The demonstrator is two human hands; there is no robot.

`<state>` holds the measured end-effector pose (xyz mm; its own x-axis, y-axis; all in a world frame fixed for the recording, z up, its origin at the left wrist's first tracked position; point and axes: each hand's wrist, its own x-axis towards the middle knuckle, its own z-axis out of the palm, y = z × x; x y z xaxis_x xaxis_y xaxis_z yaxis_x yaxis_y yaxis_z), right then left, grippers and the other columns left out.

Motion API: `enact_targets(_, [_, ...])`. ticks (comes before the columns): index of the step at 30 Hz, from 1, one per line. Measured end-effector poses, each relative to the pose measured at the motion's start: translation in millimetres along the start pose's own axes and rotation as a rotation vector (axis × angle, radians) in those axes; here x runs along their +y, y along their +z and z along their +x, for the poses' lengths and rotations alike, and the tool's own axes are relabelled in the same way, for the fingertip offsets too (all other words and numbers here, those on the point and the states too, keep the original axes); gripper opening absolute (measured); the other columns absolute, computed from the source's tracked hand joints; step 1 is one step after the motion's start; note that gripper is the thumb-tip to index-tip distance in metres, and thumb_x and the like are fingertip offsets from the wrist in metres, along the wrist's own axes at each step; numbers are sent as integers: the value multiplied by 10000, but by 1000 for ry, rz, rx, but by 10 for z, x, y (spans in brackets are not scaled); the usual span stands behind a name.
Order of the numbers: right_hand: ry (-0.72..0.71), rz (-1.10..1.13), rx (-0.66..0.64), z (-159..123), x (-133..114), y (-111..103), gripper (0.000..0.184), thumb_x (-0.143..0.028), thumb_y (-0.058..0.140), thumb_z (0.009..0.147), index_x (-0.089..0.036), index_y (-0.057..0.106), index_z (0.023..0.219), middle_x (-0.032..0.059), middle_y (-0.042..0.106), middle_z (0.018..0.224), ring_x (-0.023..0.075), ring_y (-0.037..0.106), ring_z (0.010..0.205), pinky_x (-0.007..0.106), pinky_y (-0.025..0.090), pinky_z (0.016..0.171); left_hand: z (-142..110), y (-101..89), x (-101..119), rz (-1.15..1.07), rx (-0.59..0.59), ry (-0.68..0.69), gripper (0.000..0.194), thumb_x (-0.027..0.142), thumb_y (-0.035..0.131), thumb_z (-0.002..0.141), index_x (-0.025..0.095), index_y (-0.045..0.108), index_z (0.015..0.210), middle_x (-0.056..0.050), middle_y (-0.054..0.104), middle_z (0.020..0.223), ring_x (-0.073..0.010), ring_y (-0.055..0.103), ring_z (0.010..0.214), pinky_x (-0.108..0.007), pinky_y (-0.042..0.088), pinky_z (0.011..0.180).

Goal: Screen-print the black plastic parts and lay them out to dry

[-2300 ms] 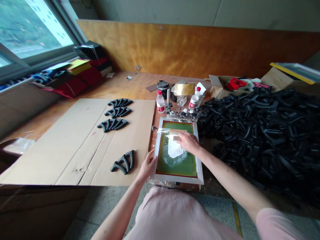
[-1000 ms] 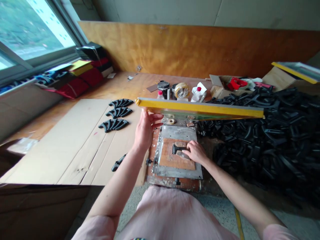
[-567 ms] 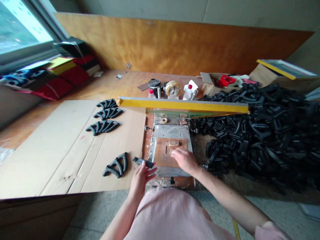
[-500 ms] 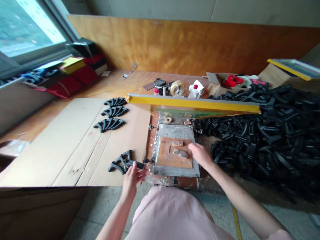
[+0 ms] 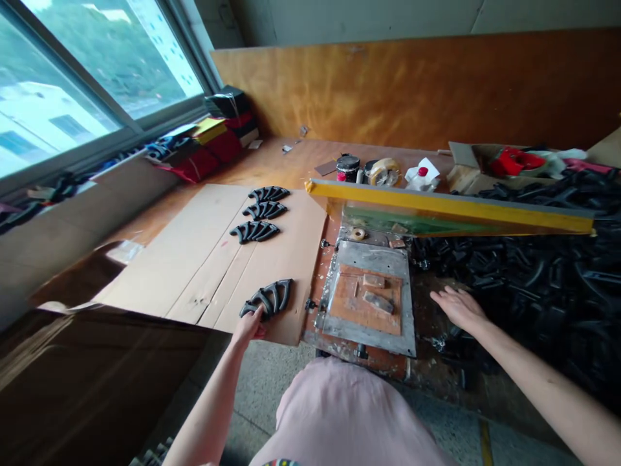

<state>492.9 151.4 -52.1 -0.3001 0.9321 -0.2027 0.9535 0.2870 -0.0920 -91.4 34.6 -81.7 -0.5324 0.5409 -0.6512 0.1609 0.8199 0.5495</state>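
Note:
My left hand (image 5: 251,323) is at the near edge of a cardboard sheet (image 5: 194,259), its fingers closed on the lower end of a black curved plastic part (image 5: 266,303). That part lies in a fanned row with several like it. Farther back on the cardboard are three more rows of such black parts (image 5: 255,232). My right hand (image 5: 458,307) is empty with fingers apart, over the bench between the metal plate and the heap of black parts (image 5: 533,272). The metal plate (image 5: 366,333) carries a brown board (image 5: 356,317) with small blocks (image 5: 378,302) on it.
A yellow-edged screen frame (image 5: 451,206) stands tilted above the back of the plate. Behind it are a dark jar (image 5: 348,167), tape rolls (image 5: 385,173) and a red-capped bottle (image 5: 422,178). An open carton (image 5: 468,169) with red items is at the back right.
My left hand has brought the black part into line with the row on the cardboard. My right hand has moved right, from the plate toward the heap, and opened. The view has turned left.

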Motion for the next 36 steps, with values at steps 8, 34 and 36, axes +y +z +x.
enact_targets(8, [-162, 697, 458, 218, -1114, -259, 184, -281, 549, 871, -223, 694, 969, 57, 694, 985, 210, 653, 912, 342, 528, 842, -154, -28, 830, 97, -8, 316, 449, 618, 525, 813, 181, 622, 774, 7, 578, 482, -154, 560, 435, -234, 436, 464])
enact_targets(34, [-489, 221, 315, 313, -1915, 55, 471, -332, 633, 901, -232, 556, 1354, 91, 561, 1387, 284, 414, 1350, 505, 338, 1111, -1580, 499, 2291, -625, -454, 985, 471, 557, 484, 893, 165, 631, 1110, -29, 697, 797, -127, 634, 652, -234, 530, 610])
enact_targets(36, [-423, 281, 296, 248, -1819, 89, 398, -379, 650, 891, -233, 616, 1260, 81, 618, 1300, 270, 525, 1239, 488, 419, 1045, -1583, 481, 2082, -620, -419, 947, 472, 563, 489, 898, 170, 654, 1099, -50, 705, 968, -140, 648, 790, -229, 526, 693])
